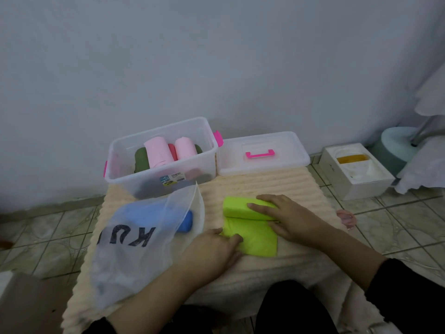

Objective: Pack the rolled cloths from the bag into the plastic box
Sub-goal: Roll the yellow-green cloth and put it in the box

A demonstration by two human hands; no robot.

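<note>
A lime-green cloth (250, 230) lies half rolled on the cream mat. My right hand (286, 216) rests flat on its rolled part. My left hand (216, 247) presses the near left corner of its flat part. To the left lies the translucent bag (134, 239) with dark letters, and a blue rolled cloth (185, 222) pokes from its mouth. Behind the bag stands the clear plastic box (161, 169) with pink latches. It holds two pink rolls (159, 153), a dark green roll (140, 159) and a red one between the pink ones.
The box's clear lid (262, 153) with a pink handle lies right of the box. A white foam carton (356, 169) stands on the tiled floor at the right, near a pale green lamp base (395, 141). A small pink object (345, 216) lies beside the mat's right edge.
</note>
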